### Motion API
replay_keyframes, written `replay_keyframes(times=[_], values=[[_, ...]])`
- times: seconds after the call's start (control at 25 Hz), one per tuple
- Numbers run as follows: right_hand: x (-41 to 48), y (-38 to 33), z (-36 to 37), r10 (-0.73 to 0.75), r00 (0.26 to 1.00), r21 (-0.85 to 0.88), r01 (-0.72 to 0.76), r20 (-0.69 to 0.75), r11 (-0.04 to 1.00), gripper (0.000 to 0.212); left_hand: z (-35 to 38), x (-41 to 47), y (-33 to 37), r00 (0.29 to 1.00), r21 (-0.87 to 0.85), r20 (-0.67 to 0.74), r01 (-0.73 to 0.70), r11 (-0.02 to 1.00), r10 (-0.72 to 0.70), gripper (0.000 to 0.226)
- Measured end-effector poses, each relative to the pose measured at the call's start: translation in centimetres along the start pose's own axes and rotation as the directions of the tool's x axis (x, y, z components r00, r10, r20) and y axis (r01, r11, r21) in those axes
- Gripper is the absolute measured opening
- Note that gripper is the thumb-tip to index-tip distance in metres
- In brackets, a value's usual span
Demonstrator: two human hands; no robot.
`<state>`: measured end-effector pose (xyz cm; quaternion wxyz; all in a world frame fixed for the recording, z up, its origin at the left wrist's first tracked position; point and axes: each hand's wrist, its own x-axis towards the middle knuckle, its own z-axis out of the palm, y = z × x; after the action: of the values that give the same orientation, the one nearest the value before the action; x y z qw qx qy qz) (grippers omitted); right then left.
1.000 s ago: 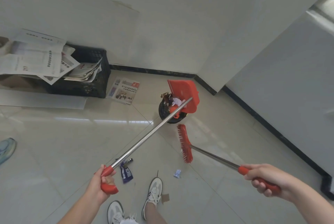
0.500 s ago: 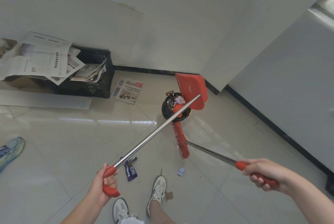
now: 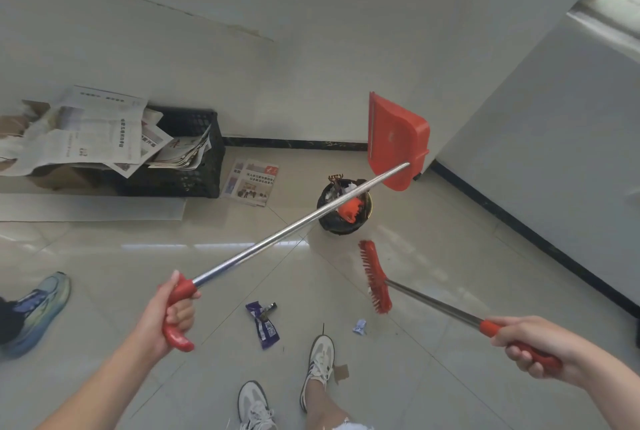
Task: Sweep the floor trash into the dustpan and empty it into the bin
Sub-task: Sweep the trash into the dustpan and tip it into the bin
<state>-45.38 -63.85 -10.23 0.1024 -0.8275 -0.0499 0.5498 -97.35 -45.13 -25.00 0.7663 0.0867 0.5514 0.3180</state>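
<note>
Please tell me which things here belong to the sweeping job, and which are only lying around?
Job: dustpan, broom, bin, purple wrapper, small paper scrap, cardboard bit.
Lying about: black crate of newspapers, folded newspaper on the floor.

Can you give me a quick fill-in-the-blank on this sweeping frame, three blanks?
1. The left hand grips the handle of the red ____.
2. The broom is held by the ____ hand.
3. The purple wrapper lies on the ____, not in the bin.

Missing words: dustpan; right; floor
</note>
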Motion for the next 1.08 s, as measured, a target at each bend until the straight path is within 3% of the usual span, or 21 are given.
replay_keyframes(times=[0.12,0.24,0.36,0.52,0.64,0.72,0.8,0.92,1.0,1.08], values=[[-0.7,2.6,-0.7,0.024,1.0,0.055,-0.023,-0.014,0.998,0.043,0.0,-3.7,6.9,0.98,0.218,0.029,-0.198,0.956,0.197,0.059],[-0.8,4.6,-1.5,0.061,0.997,0.099,-0.056,-0.042,0.993,0.04,0.8,-8.0,13.0,0.911,0.496,0.083,-0.389,0.776,0.404,0.064],[-0.1,5.8,-1.3,0.09,0.993,0.093,-0.084,-0.069,0.992,0.034,3.9,-11.1,15.4,0.835,0.745,0.203,-0.471,0.472,0.512,0.052],[1.8,5.4,0.6,0.089,0.991,-0.021,-0.091,-0.098,0.996,0.009,9.5,-11.4,11.9,0.826,0.894,0.372,-0.441,0.076,0.424,0.043],[3.5,5.0,0.9,0.091,0.989,-0.095,-0.103,-0.115,0.99,0.004,11.9,-9.0,6.1,0.823,0.884,0.423,-0.282,-0.373,0.38,0.058],[4.6,5.3,1.0,0.105,0.989,-0.083,-0.114,-0.106,0.99,0.005,11.3,-8.0,1.9,0.825,0.791,0.467,-0.229,-0.567,0.318,0.061],[6.3,6.0,2.1,0.122,0.989,-0.058,-0.127,-0.088,0.99,0.008,9.4,-8.4,-0.5,0.846,0.781,0.43,-0.172,-0.601,0.316,0.052],[9.2,5.2,5.7,0.122,0.992,0.007,-0.122,-0.04,0.993,0.023,5.3,-9.9,-0.5,0.853,0.886,0.268,-0.037,-0.462,0.448,0.041],[10.5,3.1,9.4,0.09,0.996,0.012,-0.09,-0.025,0.996,0.027,2.8,-11.0,0.4,0.814,0.938,0.178,0.03,-0.346,0.553,0.038],[10.6,0.7,13.7,0.058,0.998,-0.055,-0.059,-0.018,0.997,0.029,0.9,-12.2,1.4,0.75,0.952,0.147,0.07,-0.299,0.645,0.044]])
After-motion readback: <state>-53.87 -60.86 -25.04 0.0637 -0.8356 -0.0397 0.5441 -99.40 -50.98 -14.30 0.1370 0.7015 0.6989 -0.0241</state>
